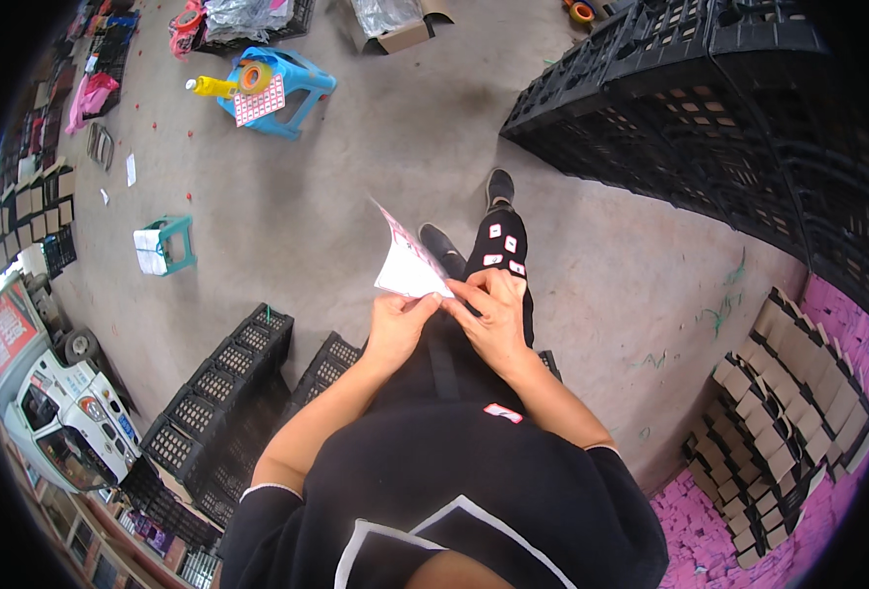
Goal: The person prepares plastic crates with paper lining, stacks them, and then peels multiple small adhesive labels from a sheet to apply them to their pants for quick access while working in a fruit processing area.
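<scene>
A white and pink sticker sheet is held between my two hands, bent upward at its far corner. My left hand pinches its near edge between thumb and fingers. At the sheet's right corner, the fingers of my right hand are pressed together on the edge. Several small white stickers with red borders are stuck on my dark right trouser leg, just beyond the right hand. One more such sticker lies on the front of my black shirt.
Tall black plastic crates stand at the right, with more crates at the lower left. A blue stool far left carries a tape roll, a yellow bottle and a sticker sheet. A smaller teal stool and a white truck are further left.
</scene>
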`<state>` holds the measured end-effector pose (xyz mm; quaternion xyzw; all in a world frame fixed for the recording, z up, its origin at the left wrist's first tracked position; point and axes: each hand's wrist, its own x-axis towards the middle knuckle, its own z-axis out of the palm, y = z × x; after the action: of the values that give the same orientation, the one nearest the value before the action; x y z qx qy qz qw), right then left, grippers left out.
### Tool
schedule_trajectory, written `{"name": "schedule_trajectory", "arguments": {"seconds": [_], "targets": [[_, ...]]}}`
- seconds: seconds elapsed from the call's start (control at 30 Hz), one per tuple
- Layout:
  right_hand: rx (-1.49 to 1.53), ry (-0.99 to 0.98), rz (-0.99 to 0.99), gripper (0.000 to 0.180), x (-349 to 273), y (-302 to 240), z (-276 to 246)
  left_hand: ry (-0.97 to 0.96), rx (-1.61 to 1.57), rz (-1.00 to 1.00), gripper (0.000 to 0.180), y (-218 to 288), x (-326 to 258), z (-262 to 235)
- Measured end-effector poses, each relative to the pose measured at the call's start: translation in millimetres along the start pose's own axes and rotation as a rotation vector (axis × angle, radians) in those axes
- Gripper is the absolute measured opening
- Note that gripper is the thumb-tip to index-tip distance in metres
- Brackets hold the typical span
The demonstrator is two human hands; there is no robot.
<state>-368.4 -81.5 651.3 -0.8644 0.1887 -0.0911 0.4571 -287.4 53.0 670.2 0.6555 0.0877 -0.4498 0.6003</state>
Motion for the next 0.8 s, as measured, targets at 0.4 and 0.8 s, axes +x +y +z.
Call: {"name": "schedule_trajectory", "arguments": {"seconds": [0.4, 0.8], "targets": [[0.805, -0.278, 0.559, 0.015, -5, 43, 2, 0.035, 0.220, -0.019, 0.012, -6, -2, -16], [0.508, -0.318, 0.385, 0.014, -6, 26, 9, -0.044, 0.130, 0.014, 0.013, -21, 6, -10]]}}
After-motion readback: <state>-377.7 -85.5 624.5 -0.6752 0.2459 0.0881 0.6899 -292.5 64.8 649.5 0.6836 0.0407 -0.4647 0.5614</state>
